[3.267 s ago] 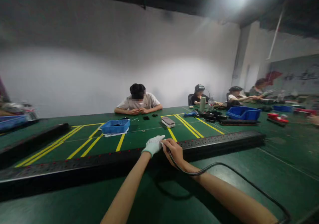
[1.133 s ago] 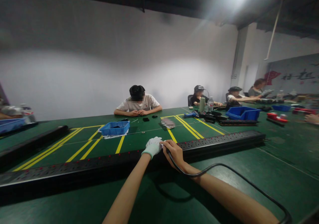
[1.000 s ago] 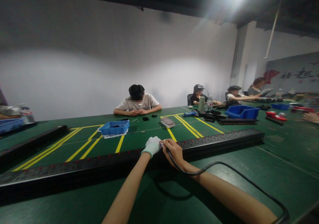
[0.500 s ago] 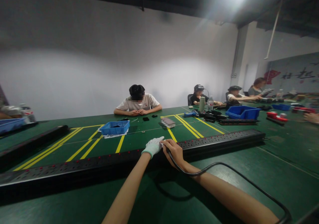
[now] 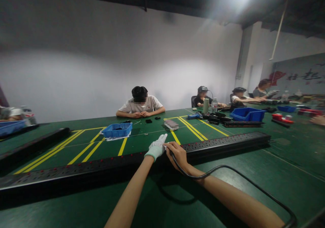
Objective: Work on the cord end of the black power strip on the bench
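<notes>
My left hand (image 5: pixel 155 148), in a white glove with a pale green cuff, lies over the middle of a long black power strip (image 5: pixel 218 146) with red dots along its top. Its fingers are stretched out and seem to hold nothing. Right beside it, my bare right hand (image 5: pixel 178 154) is closed, with a black cable (image 5: pixel 225 167) running from it across my forearm to the lower right. A small white piece shows at its fingertips, too small to name. The cable's end is hidden by the fingers.
A blue tray (image 5: pixel 117 130) stands beyond the strip, left of a pixelated flat object (image 5: pixel 171 124). Another black strip (image 5: pixel 33 146) lies at the left. Farther right are a larger blue bin (image 5: pixel 247 115), a green bottle (image 5: pixel 206 106) and red parts (image 5: pixel 282 118). Several people sit around the green table.
My left hand's fingers have lifted and spread a little from the right hand's fingertips. My right hand and the cable have hardly moved.
</notes>
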